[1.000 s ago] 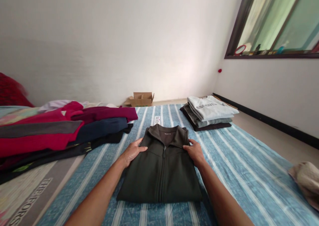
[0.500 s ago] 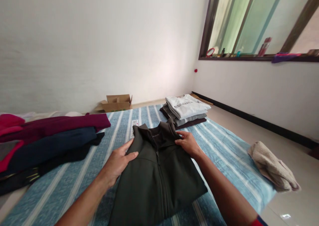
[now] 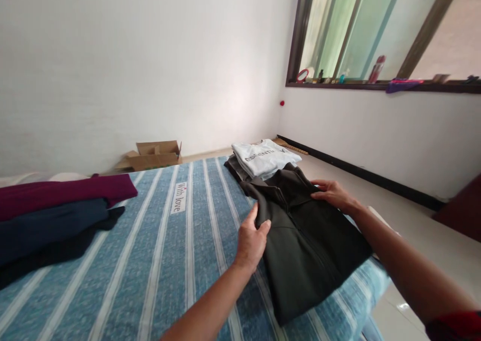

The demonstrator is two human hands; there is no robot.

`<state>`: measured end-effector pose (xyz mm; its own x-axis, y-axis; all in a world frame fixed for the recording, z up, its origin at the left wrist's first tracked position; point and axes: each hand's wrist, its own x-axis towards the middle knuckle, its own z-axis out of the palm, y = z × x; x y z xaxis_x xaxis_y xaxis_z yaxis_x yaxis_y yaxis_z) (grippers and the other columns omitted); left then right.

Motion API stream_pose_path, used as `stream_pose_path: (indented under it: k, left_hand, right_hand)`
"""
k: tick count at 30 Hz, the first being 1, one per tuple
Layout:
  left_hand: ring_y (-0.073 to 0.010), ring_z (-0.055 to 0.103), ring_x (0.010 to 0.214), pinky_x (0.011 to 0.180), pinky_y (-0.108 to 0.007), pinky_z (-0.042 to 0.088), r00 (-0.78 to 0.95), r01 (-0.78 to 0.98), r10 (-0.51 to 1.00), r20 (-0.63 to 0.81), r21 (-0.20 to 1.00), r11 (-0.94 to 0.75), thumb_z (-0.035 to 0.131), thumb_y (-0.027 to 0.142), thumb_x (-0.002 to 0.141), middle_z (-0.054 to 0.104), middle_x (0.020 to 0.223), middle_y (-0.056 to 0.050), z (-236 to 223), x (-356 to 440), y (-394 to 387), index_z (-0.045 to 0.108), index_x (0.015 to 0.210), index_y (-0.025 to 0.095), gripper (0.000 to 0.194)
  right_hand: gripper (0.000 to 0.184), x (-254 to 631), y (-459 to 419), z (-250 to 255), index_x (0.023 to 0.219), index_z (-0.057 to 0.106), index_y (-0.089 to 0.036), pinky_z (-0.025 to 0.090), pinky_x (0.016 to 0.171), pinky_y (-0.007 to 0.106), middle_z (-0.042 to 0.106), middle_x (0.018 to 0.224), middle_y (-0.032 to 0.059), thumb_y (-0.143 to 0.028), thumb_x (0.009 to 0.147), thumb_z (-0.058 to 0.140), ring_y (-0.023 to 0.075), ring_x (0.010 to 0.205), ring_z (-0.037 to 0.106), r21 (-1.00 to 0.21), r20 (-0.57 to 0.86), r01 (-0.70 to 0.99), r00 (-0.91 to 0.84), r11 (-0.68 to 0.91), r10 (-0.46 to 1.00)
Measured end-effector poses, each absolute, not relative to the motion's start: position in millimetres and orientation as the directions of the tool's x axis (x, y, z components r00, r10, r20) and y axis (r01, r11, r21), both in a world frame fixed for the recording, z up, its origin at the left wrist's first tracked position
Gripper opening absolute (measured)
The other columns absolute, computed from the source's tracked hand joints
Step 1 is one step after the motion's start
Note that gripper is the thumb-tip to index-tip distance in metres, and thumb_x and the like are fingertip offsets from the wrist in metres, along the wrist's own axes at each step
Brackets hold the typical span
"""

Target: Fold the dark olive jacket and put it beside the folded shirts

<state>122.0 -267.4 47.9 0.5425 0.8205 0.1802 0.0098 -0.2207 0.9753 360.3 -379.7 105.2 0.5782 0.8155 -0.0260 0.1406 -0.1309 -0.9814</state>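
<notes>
A dark, folded zip-up jacket (image 3: pixel 300 236) with a stand collar is held between my two hands over the right part of the bed. My left hand (image 3: pixel 251 238) grips its left edge, thumb on top and fingers partly under the cloth. On the opposite side, my right hand (image 3: pixel 334 196) pinches the edge near the collar shoulder. Just behind the collar lies a stack of folded clothes, a white printed shirt (image 3: pixel 265 158) on top. The jacket hides the stack's lower front.
The bed has a blue striped sheet (image 3: pixel 150 261) with a "With love" patch (image 3: pixel 179 198). Maroon (image 3: pixel 67 193) and navy (image 3: pixel 56 228) garments lie piled at the left. A cardboard box (image 3: pixel 156 155) stands by the wall. Small items line the windowsill (image 3: pixel 345 85).
Both hands have carried the jacket rightward across the bed, toward the folded stack. The view has turned right, and the patch on the sheet is now uncovered.
</notes>
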Motion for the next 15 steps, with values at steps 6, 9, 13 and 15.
stream_pose_path:
  k: [6,9,13,15]
  left_hand:
    - [-0.0203,0.047,0.123,0.106,-0.029,0.036,0.557,-0.057,0.803,0.211,0.975,-0.216,0.058,0.019,0.078,0.052,0.134,-0.005,37.2,176.5,-289.3,0.044,0.136,0.015,0.060]
    - [-0.0195,0.046,0.124,0.107,-0.029,0.034,0.579,-0.060,0.788,0.210,0.975,-0.216,0.056,0.018,0.078,0.051,0.134,-0.008,36.5,193.7,-300.1,0.042,0.137,0.012,0.061]
    - [-0.0195,0.049,0.122,0.107,-0.029,0.035,0.602,-0.060,0.766,0.226,0.969,-0.239,0.055,0.018,0.079,0.053,0.132,-0.009,38.2,205.5,-312.3,0.041,0.138,0.011,0.061]
    - [-0.0200,0.051,0.119,0.107,-0.031,0.035,0.599,-0.069,0.764,0.239,0.966,-0.248,0.054,0.017,0.079,0.055,0.130,-0.009,39.1,208.0,-316.4,0.041,0.137,0.013,0.060]
  right_hand:
    - [0.040,406.8,-391.6,112.8,0.101,0.069,-0.017,0.055,0.061,0.032,0.072,0.087,0.0056,-0.015,0.061,0.072,0.0203,0.067,0.067,-0.959,-0.083,0.156,0.645,-0.236,0.760]
    - [0.035,426.2,-396.2,107.4,0.098,0.070,-0.015,0.055,0.061,0.032,0.072,0.086,0.0080,-0.014,0.063,0.072,0.0202,0.064,0.067,-0.957,-0.060,0.161,0.706,-0.242,0.706]
    - [0.041,449.2,-405.7,93.5,0.103,0.068,-0.016,0.056,0.061,0.032,0.072,0.090,0.0090,-0.018,0.063,0.074,0.0208,0.066,0.068,-0.943,-0.095,0.169,0.689,-0.287,0.719]
    - [0.046,458.5,-409.7,87.5,0.106,0.067,-0.018,0.056,0.062,0.031,0.072,0.090,0.0085,-0.020,0.062,0.076,0.0210,0.067,0.068,-0.926,-0.132,0.186,0.654,-0.327,0.745]
